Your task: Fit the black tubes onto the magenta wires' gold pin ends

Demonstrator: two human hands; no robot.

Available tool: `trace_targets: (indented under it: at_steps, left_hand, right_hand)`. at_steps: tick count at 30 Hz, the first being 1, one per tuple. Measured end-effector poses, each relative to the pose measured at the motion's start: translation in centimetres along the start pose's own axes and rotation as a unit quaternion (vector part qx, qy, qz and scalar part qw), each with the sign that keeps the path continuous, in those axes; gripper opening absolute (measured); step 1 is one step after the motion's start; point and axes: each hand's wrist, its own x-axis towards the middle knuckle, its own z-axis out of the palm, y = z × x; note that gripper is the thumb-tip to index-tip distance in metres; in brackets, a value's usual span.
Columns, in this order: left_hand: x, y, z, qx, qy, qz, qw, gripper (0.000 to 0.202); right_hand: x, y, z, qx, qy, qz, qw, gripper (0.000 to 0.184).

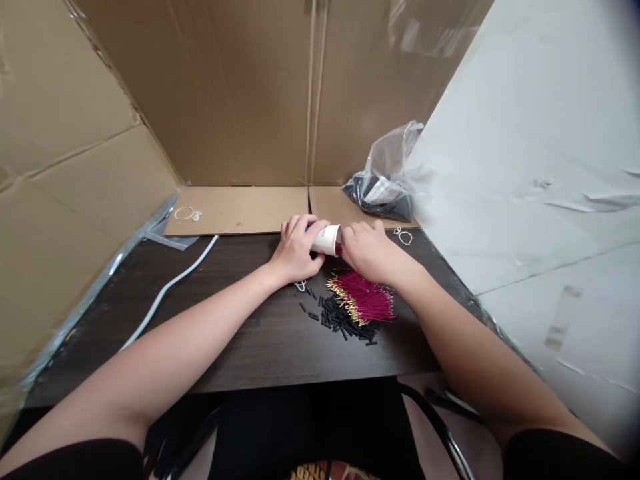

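A white paper cup (326,240) lies tilted on its side, its mouth facing right. My left hand (299,250) is wrapped round the cup from the left. At the cup's mouth is my right hand (367,250), fingers closed and partly inside the rim. A bit of dark red shows in the opening beside these fingers; what they hold is hidden. Just below lies a pile of magenta wires (367,293) with gold-coloured ends. Short black tubes (345,320) are heaped against the wires, a few scattered to the left.
A clear plastic bag (385,193) of black pieces stands at the back right on a cardboard strip (240,210). White rubber bands (405,237) lie near it. A pale cable (167,290) curves across the dark table (240,360) at left. Cardboard walls enclose the back and left.
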Motion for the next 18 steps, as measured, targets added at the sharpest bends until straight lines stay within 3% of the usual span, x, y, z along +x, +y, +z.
trace_targets:
  at_steps: [5,10,12,15,18]
  left_hand:
    - [0.1,0.0,0.0,-0.042,0.025,-0.008,0.999,0.06]
    - [0.2,-1.1,0.0,-0.117,0.078,-0.101,0.985,0.055]
    - [0.1,-1.3,0.0,-0.123,0.101,-0.137,0.978,0.058]
    - [0.1,-1.3,-0.1,-0.129,0.102,-0.144,0.976,0.06]
    - [0.0,-1.2,-0.1,-0.13,0.077,-0.097,0.984,0.055]
  right_hand:
    - [0.9,-0.3,-0.6,0.077,0.045,-0.028,0.996,0.033]
    - [-0.2,1.2,0.0,0.245,0.227,0.029,0.942,0.032]
    - [-0.6,1.5,0.6,0.276,0.262,0.046,0.923,0.037]
    - [-0.9,1.2,1.2,0.304,0.257,0.022,0.917,0.049]
    - [-0.9,0.7,1.5,0.308,0.211,-0.001,0.928,0.061]
